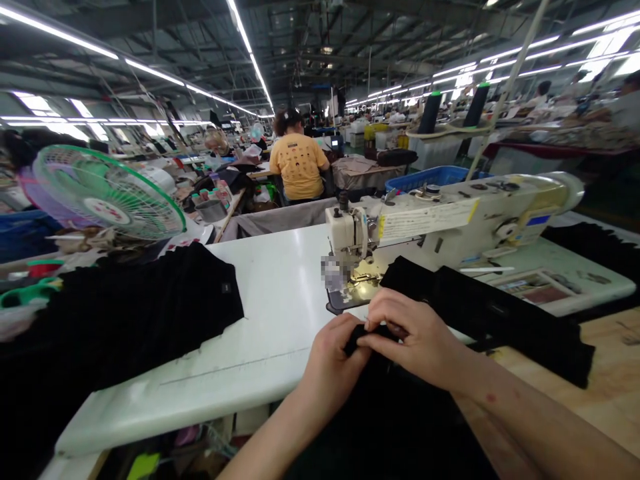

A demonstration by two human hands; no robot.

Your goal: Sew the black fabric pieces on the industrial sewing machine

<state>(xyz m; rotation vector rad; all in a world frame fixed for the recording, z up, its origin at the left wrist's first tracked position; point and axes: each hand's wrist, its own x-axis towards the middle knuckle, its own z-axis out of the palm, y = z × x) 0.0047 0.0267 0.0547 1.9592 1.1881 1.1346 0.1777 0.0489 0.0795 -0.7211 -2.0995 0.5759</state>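
Head: left hand (334, 355), right hand (419, 335) pinch black fabric (353, 339).

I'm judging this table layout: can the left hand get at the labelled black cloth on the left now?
Probably yes: only white tabletop shows between the left hand and the labelled cloth. That hand seems to hold another black piece, though, so it might have to let go first.
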